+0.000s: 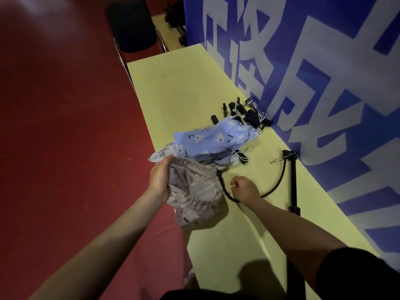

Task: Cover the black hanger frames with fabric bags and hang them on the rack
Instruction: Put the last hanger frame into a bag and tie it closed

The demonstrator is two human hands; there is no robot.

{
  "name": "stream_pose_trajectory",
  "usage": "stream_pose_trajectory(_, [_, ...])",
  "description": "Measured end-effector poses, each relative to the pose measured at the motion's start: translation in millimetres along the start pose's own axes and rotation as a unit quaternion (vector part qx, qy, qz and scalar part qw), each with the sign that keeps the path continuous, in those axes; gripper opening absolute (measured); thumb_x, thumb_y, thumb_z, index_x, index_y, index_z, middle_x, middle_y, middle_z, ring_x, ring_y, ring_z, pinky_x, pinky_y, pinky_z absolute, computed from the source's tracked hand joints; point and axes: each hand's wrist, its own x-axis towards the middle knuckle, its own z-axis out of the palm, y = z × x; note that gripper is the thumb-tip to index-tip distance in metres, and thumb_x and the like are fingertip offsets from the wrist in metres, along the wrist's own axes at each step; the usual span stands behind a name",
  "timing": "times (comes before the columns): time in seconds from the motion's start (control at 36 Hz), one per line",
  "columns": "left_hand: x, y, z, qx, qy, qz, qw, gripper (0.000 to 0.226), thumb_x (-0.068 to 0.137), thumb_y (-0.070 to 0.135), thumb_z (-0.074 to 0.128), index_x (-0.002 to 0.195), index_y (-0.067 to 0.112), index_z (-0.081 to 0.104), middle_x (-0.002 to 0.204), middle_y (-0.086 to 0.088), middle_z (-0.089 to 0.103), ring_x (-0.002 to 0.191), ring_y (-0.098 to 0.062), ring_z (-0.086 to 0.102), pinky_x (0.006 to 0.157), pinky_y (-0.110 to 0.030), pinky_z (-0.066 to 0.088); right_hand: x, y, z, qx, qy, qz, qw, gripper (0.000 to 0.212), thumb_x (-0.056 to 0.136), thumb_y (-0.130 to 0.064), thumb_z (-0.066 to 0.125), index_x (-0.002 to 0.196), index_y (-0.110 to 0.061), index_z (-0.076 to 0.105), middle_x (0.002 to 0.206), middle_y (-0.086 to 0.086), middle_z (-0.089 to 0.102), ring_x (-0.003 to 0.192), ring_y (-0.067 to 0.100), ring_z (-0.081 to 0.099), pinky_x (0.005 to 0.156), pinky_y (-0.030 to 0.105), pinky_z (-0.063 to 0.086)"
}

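Left hand grips the beige fabric bag mouth (holding it open), while right hand clasps the black hanger frame beside it for insertion.

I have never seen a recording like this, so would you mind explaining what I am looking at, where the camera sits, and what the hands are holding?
There is no machine here: a person works bare-handed, and the single picture comes from a camera worn on their head, looking down. The left hand grips the gathered opening of a pale beige fabric bag. The right hand is curled around a curved black hanger frame, one end of which reaches the bag's mouth. Both are over a yellow-green table. Farther along it lies a blue floral bag on top of other fabric, with a heap of black frame parts beyond. No rack is visible.
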Motion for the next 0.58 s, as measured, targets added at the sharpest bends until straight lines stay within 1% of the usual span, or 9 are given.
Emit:
stream_pose_trajectory(0.06, [6, -4, 3, 0.005, 0.011, -0.008, 1.000, 0.022, 0.096, 0.025, 0.056, 0.087, 0.008, 0.067, 0.087, -0.012, 0.069, 0.078, -0.026, 0.067, 0.074, -0.039, 0.053, 0, -4, 7, -0.060, -0.032, -0.072, 0.995, 0.015, 0.084, -0.016, 0.054, 0.094, -0.009, 0.064, 0.095, 0.015, 0.062, 0.093, 0.035, 0.057, 0.073, 0.039, 0.045])
stream_pose_trajectory(0.11, [15, -9, 5, 0.004, 0.014, -0.023, 1.000, 0.022, 0.096, 0.026, 0.056, 0.091, 0.008, 0.068, 0.095, -0.015, 0.070, 0.089, -0.032, 0.068, 0.082, -0.044, 0.054, 3, -4, 15, -0.127, -0.080, -0.124, 0.981, 0.016, 0.088, -0.017, 0.055, 0.100, -0.010, 0.062, 0.099, 0.014, 0.057, 0.096, 0.031, 0.052, 0.073, 0.039, 0.042])
stream_pose_trajectory(0.14, [18, -10, 5, 0.005, 0.016, -0.027, 0.999, 0.023, 0.096, 0.027, 0.056, 0.094, 0.007, 0.069, 0.099, -0.016, 0.070, 0.094, -0.035, 0.067, 0.087, -0.047, 0.053, 4, -2, 18, -0.137, -0.083, -0.139, 0.977, 0.017, 0.089, -0.017, 0.054, 0.102, -0.010, 0.061, 0.100, 0.013, 0.056, 0.096, 0.030, 0.051, 0.073, 0.038, 0.041])
stream_pose_trajectory(0.22, [31, -18, 7, 0.018, 0.018, -0.034, 0.999, 0.024, 0.096, 0.028, 0.055, 0.094, 0.009, 0.071, 0.104, -0.017, 0.071, 0.101, -0.036, 0.066, 0.094, -0.052, 0.050, 7, 5, 24, -0.072, -0.014, -0.100, 0.992, 0.009, 0.091, -0.013, 0.051, 0.092, -0.007, 0.058, 0.089, 0.013, 0.055, 0.085, 0.032, 0.053, 0.067, 0.040, 0.039])
stream_pose_trajectory(0.28, [37, -22, 10, 0.029, 0.016, -0.040, 0.999, 0.025, 0.097, 0.028, 0.054, 0.088, 0.014, 0.072, 0.094, -0.010, 0.073, 0.095, -0.033, 0.067, 0.091, -0.048, 0.052, 14, 12, 23, -0.033, 0.016, -0.061, 0.998, 0.008, 0.091, -0.007, 0.050, 0.093, -0.006, 0.057, 0.089, 0.014, 0.057, 0.082, 0.032, 0.054, 0.067, 0.039, 0.039])
stream_pose_trajectory(0.36, [45, -30, 12, 0.046, 0.004, -0.055, 0.997, 0.031, 0.097, 0.031, 0.053, 0.095, 0.006, 0.072, 0.089, -0.012, 0.071, 0.081, -0.032, 0.066, 0.080, -0.046, 0.052, 21, 19, 20, -0.032, -0.043, -0.077, 0.996, 0.020, 0.088, -0.003, 0.052, 0.104, -0.006, 0.064, 0.096, 0.013, 0.059, 0.089, 0.032, 0.057, 0.076, 0.037, 0.042])
stream_pose_trajectory(0.42, [47, -34, 13, 0.050, -0.002, -0.062, 0.997, 0.031, 0.098, 0.031, 0.052, 0.096, 0.006, 0.071, 0.091, -0.013, 0.071, 0.081, -0.030, 0.066, 0.077, -0.043, 0.051, 22, 23, 18, -0.036, -0.084, -0.092, 0.992, 0.027, 0.085, -0.003, 0.058, 0.110, -0.007, 0.067, 0.095, 0.010, 0.056, 0.091, 0.030, 0.057, 0.079, 0.034, 0.041])
stream_pose_trajectory(0.53, [54, -41, 21, 0.044, 0.017, -0.081, 0.996, 0.025, 0.095, 0.031, 0.056, 0.099, 0.011, 0.070, 0.098, -0.012, 0.071, 0.088, -0.029, 0.067, 0.075, -0.038, 0.051, 23, 30, 21, -0.049, -0.087, -0.099, 0.990, 0.019, 0.084, -0.009, 0.064, 0.102, -0.009, 0.071, 0.096, 0.013, 0.058, 0.089, 0.029, 0.059, 0.071, 0.024, 0.033])
stream_pose_trajectory(0.58, [58, -44, 24, 0.040, 0.019, -0.087, 0.995, 0.023, 0.094, 0.030, 0.057, 0.100, 0.011, 0.069, 0.098, -0.012, 0.070, 0.087, -0.028, 0.066, 0.071, -0.035, 0.050, 25, 32, 23, -0.058, -0.080, -0.098, 0.990, 0.016, 0.084, -0.011, 0.065, 0.100, -0.009, 0.070, 0.094, 0.012, 0.058, 0.088, 0.029, 0.058, 0.069, 0.023, 0.031])
